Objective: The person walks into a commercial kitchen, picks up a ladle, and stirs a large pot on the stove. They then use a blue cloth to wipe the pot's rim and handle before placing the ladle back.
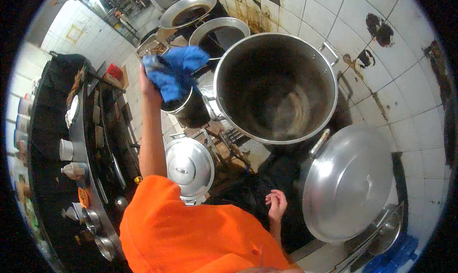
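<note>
My left hand [151, 88] is raised at the upper left and holds a blue cloth [177, 71], which hangs over a dark pot [193, 106] with a metal rim; the cloth partly hides the fingers. Low at the center right, my right hand [277, 203] is held near the body with loosely curled fingers and nothing visible in it. In front of me stands a large, deep aluminum pot [275, 88] with side handles, its inside dark and stained, with pale marks at the bottom. A large round metal lid [349, 183] leans at the right, beside the tiled wall.
Below the dark pot is a smaller lidded aluminum pot [189, 167]. Two wide metal pans [223, 22] with dark liquid stand at the back. Along the left runs a counter [80, 140] with bowls and containers. A stained tiled wall [411, 105] bounds the right side.
</note>
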Demonstrator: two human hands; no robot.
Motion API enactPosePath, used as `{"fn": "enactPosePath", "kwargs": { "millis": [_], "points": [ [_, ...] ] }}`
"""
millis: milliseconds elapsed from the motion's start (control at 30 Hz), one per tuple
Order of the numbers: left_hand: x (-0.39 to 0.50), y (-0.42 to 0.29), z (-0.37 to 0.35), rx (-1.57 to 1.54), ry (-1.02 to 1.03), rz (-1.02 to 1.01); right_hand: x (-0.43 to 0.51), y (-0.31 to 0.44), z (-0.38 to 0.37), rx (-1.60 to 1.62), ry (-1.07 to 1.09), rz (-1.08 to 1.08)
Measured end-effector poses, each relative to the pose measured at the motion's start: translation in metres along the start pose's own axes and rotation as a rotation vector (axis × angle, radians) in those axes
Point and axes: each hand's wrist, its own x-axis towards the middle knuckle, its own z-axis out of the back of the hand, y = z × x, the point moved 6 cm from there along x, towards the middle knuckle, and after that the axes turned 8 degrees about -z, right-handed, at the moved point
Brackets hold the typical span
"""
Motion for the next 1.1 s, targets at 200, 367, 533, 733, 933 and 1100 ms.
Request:
{"fn": "enactPosePath", "kwargs": {
  "millis": [200,367,533,733,933,1100],
  "points": [
    [-0.071,0.143,0.085,0.266,-0.31,0.334,-0.01,0.006,-0.006,-0.04,0.026,0.033],
    [-0.068,0.223,0.07,0.56,-0.123,0.421,-0.019,0.009,-0.004,-0.066,-0.006,0.02],
    [-0.068,0.234,0.066,0.784,-0.12,0.478,-0.019,0.007,-0.002,-0.054,-0.031,0.003],
    [-0.011,0.232,0.057,0.916,-0.019,0.252,-0.008,0.013,-0.002,-0.076,-0.044,0.007],
    [0.061,0.235,0.063,1.031,0.07,0.299,-0.003,0.018,-0.002,-0.062,-0.075,0.0],
    [0.077,0.231,0.067,1.086,0.108,0.312,0.005,0.018,-0.007,-0.082,-0.107,-0.012]
  ]
}}
